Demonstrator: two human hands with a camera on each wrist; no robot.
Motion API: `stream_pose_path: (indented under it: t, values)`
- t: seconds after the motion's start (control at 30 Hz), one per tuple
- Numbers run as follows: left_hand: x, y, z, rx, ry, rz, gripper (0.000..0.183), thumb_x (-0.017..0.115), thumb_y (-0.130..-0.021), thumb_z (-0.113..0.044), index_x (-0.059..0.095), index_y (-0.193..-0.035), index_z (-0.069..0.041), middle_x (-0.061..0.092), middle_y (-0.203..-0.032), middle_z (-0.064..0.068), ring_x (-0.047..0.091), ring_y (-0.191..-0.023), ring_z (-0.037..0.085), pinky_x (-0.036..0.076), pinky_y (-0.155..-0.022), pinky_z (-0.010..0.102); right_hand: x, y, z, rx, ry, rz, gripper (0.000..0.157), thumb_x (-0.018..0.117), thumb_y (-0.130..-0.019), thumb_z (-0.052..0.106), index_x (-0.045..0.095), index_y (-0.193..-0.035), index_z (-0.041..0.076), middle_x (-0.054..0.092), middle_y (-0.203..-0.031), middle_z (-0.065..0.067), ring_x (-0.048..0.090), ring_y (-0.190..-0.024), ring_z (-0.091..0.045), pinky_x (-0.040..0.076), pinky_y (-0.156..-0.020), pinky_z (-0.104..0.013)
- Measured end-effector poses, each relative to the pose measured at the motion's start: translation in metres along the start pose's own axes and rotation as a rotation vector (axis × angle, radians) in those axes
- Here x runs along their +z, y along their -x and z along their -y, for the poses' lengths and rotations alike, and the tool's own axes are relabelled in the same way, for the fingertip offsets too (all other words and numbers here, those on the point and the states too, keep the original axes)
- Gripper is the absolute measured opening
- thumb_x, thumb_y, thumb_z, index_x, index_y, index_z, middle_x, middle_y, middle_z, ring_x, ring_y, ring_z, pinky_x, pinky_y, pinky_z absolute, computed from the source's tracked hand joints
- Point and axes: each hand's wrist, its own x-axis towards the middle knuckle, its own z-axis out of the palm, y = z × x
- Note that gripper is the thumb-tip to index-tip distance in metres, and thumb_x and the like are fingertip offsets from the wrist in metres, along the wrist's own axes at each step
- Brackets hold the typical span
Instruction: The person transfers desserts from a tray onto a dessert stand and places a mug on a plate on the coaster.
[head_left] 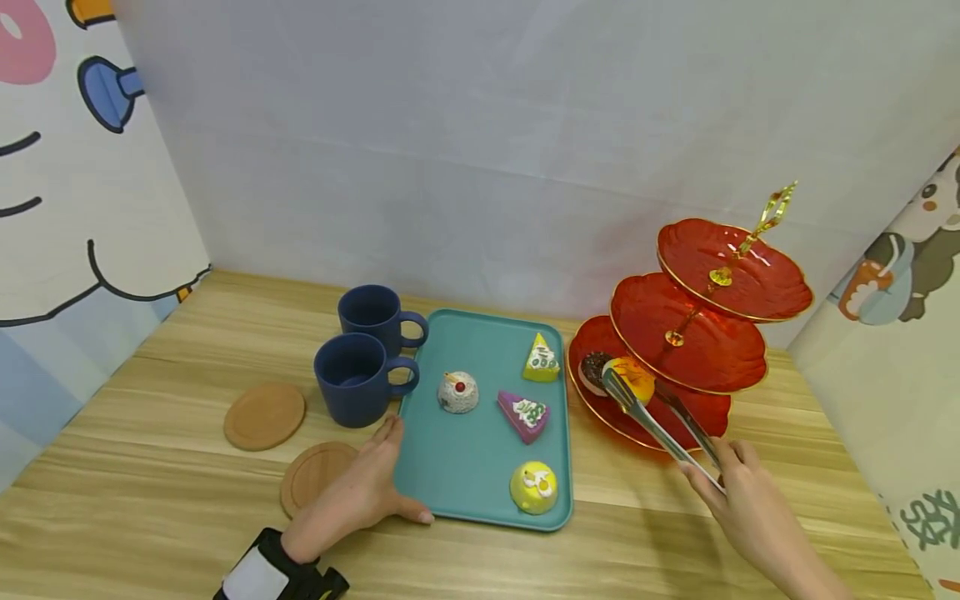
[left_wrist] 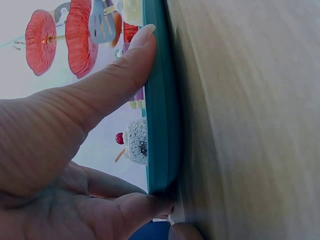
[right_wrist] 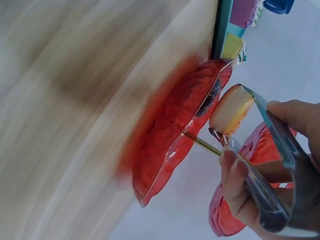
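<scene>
Left hand (head_left: 375, 475) spread, thumb and straight fingers braced at the near-left corner of the teal tray (head_left: 472, 471); right hand (head_left: 750, 500) grips metal tongs (head_left: 657, 430), tips pinching an orange-topped pastry (head_left: 639, 379) just above the bottom plate (head_left: 708, 414) of a red three-tier stand (head_left: 750, 287). Loading the stand looks partway: chocolate-topped pastry (head_left: 595, 372) sits on the bottom plate, orange-topped one over that plate, apparently not released yet, and four sweets left on the tray, namely cherry-topped white dome (head_left: 459, 398), yellow wedge (head_left: 540, 371), purple wedge (head_left: 517, 412), yellow dome (head_left: 531, 500). Around: front navy mug (head_left: 348, 402) and rear navy mug (head_left: 363, 329) at the tray's left, left coaster (head_left: 264, 415) and right coaster (head_left: 315, 471) on the tabletop (head_left: 615, 554), the right one partly hidden by the left hand. In the way: middle plate (head_left: 723, 358) overhangs part of the bottom one, chocolate-topped pastry close beside the held one, so clearance seems tight
</scene>
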Motion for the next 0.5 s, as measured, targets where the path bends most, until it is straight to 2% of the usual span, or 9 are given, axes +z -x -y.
stream_pose_path:
  t: [0.2,0.37,0.5]
  values:
    - [0.0,0.001,0.0,0.0,-0.003,-0.001,0.123,0.09,-0.057,-0.027,0.016,-0.143,0.021,0.014,-0.149,0.042,0.019,-0.135,0.049,0.03,-0.106,0.061,-0.004,0.01,-0.016,0.042,0.03,0.023,0.032,0.071,-0.082,0.006,0.057,-0.103,-0.014,0.049,-0.077,-0.021,0.046,-0.058,-0.024,0.042,-0.047,-0.04]
    - [0.0,0.001,0.0,-0.003,-0.003,0.001,0.123,0.09,-0.057,-0.027,0.016,-0.143,0.021,0.014,-0.149,0.041,0.018,-0.136,0.049,0.029,-0.107,0.061,-0.004,0.017,-0.028,0.023,0.05,-0.036,0.025,0.071,-0.08,0.004,0.059,-0.094,-0.012,0.048,-0.07,-0.017,0.044,-0.054,-0.024,0.039,-0.044,-0.039]
    - [-0.001,0.001,0.0,-0.001,-0.003,-0.001,0.123,0.09,-0.057,-0.027,0.016,-0.143,0.021,0.014,-0.149,0.041,0.018,-0.136,0.049,0.029,-0.107,0.061,-0.004,0.019,-0.037,0.017,0.062,-0.052,0.022,0.07,-0.081,0.004,0.059,-0.091,-0.012,0.047,-0.068,-0.016,0.044,-0.053,-0.025,0.039,-0.043,-0.042]
